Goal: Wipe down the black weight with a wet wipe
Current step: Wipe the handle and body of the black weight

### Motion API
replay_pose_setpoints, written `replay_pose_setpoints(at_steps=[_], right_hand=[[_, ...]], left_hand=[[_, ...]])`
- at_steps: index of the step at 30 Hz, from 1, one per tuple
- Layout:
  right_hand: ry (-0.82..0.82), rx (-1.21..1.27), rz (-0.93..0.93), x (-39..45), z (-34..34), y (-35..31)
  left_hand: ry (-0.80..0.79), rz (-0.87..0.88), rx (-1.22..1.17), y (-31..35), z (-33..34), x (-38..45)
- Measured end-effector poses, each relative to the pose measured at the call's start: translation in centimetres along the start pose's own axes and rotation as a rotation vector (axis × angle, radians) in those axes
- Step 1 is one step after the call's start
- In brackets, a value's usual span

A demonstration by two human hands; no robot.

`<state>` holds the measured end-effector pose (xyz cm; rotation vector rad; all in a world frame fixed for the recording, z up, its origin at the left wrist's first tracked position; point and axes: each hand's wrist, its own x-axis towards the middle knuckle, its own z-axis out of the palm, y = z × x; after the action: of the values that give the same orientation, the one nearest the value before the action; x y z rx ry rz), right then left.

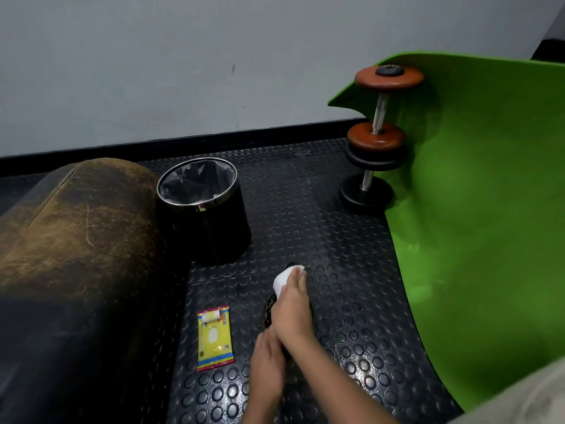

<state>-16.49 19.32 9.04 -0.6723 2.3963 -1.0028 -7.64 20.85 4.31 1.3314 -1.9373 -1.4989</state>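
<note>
The black weight [270, 310] lies on the studded rubber floor mat [351, 301], toward its near edge and almost wholly hidden under the two hands; only a dark sliver shows at the left of the right hand and at the far tip by the wipe. The right hand [293, 310] presses a folded white wet wipe [282, 280] onto the weight's far end, fingers curled over the cloth. The left hand [269, 359] rests at the near end as if steadying the weight, but whether its fingers close on it cannot be told.

The risks, as I judge them: if this weight is round, a hard stroke could roll it out from under the left hand. So little of it shows that the underside and the near end may well go unwiped unless it is turned. The wipe is bunched small, so it may smear rather than lift dirt.

Just left of the weight lies a yellow wet-wipe packet [215, 339], flap open, so the wipes inside could dry. Farther off stand a lined black waste bin [203, 206], a worn brown bench pad [76, 228], a green mat [489, 209] and stacked dumbbells [376, 142].
</note>
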Motion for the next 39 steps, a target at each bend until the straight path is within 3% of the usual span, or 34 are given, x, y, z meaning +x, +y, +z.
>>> replay_pose_setpoints(at_steps=[5,15,22,29,39], right_hand=[[-0.113,-0.065,0.018,2.5,-2.1,-1.1],[-0.074,-0.08,-0.043,0.1,-2.4,0.3],[-0.09,-0.173,-0.022,2.2,-2.8,-1.0],[-0.022,-0.176,-0.002,-1.3,-1.2,0.4],[-0.088,-0.142,0.068,3.2,-2.7,-1.4]], left_hand=[[-0.038,-0.048,0.035,0.9,-0.5,0.0],[-0.137,-0.132,-0.019,0.6,-1.6,1.4],[-0.127,-0.179,-0.052,0.9,-1.7,1.4],[-0.12,-0.169,-0.08,0.6,-1.5,1.7],[-0.115,-0.173,0.066,1.1,-1.4,0.6]])
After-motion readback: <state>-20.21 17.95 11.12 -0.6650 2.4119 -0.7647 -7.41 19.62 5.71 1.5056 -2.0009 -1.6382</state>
